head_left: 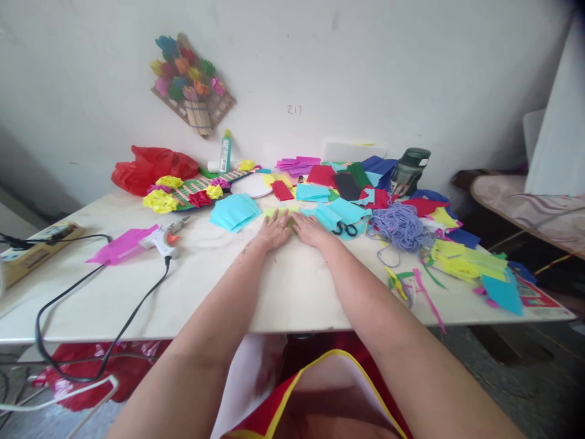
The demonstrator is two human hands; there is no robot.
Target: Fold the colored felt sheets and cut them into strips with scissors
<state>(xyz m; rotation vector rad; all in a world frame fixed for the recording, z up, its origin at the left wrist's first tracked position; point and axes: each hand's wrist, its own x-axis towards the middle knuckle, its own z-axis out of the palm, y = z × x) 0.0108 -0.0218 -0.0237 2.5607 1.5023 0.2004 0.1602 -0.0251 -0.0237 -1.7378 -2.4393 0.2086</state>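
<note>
Both arms reach forward over the white table (292, 299). My left hand (275, 230) lies flat, palm down, with its fingers spread. Close beside it, my right hand (311, 230) is also palm down with fingers stretched out. Under and just beyond the fingertips shows a piece of yellow-green paper (287, 212), mostly covered by the hands. A stack of light blue paper squares (235, 211) is left of my left hand. Right of my right hand are more light blue sheets (343, 211), with black-handled scissors (345, 229) on their near edge.
A hot glue gun (161, 241) rests on pink paper (123, 245) at left, its black cord hanging over the front edge. A guitar-shaped craft (194, 190) lies behind. At right are purple yarn (402, 227), a dark bottle (410, 172) and yellow paper (466, 259).
</note>
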